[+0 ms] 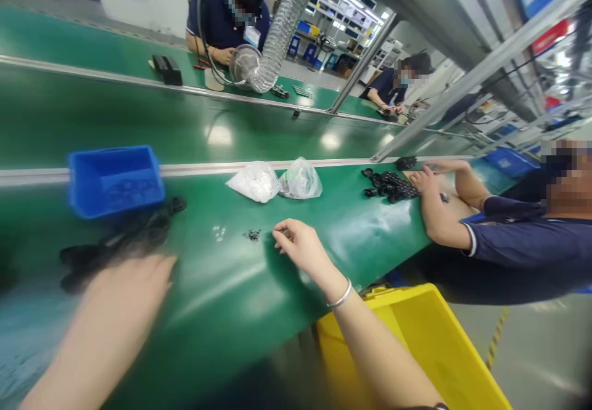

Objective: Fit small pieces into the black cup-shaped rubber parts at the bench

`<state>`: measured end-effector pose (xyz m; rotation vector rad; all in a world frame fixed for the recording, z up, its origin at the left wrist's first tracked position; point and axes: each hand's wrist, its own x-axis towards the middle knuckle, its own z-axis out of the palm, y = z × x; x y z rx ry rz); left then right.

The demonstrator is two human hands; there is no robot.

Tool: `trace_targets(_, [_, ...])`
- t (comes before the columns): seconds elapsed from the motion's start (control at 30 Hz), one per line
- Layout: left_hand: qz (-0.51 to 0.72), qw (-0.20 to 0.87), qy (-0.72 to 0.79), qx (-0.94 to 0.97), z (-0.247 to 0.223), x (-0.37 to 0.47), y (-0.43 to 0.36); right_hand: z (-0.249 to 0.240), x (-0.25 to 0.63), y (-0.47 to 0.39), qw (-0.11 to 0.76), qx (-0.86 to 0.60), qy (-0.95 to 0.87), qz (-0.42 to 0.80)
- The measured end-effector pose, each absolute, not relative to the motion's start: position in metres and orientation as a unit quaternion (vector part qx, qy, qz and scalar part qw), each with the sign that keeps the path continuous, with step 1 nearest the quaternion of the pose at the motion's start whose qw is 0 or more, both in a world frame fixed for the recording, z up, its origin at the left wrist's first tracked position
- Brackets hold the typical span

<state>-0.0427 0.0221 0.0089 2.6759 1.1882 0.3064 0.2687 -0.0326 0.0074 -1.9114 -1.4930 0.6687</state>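
Observation:
My left hand (129, 283), smeared by motion, is over the near edge of a dark heap of black parts (143, 231) at the left; its fingers and anything in them cannot be made out. My right hand (298, 243) hovers over the green bench (222, 293), fingers curled and thumb near the fingertips. Whether something tiny sits between them is hidden. Just left of it lies a small pile of tiny dark pieces (253, 235), and farther left several small white pieces (219, 233).
Behind the heap stands a blue bin (115, 206). Two clear plastic bags (256, 182) lie past my right hand. A yellow crate (416, 330) is below my right forearm. At the right, a person's hands (425, 179) are beside black rings (391, 186). Two people work opposite.

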Motion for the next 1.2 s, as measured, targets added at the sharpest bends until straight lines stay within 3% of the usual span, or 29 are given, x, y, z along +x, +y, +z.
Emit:
trace_targets(0.1, [0.113,0.214,0.424,0.873,0.012,-0.026,0.016,0.008,0.237,-0.026,0.288,-0.68,-0.62,0.264])
trace_targets(0.27, [0.133,0.571,0.45,0.673,0.017,-0.009,0.0,-0.003,0.221,-0.018,0.267,-0.675,-0.663,0.184])
trace_targets(0.4, [0.114,0.713,0.432,0.54,0.017,-0.003,-0.007,-0.007,0.219,-0.013,0.242,-0.663,-0.698,0.117])
trace_targets(0.63, [0.101,0.752,0.402,0.512,0.006,0.001,-0.009,-0.011,0.214,-0.007,0.182,-0.667,-0.719,0.075])
trace_targets(1.2, [0.119,0.73,0.402,0.54,0.007,0.003,-0.007,-0.007,0.188,0.01,0.182,-0.625,-0.753,0.093])
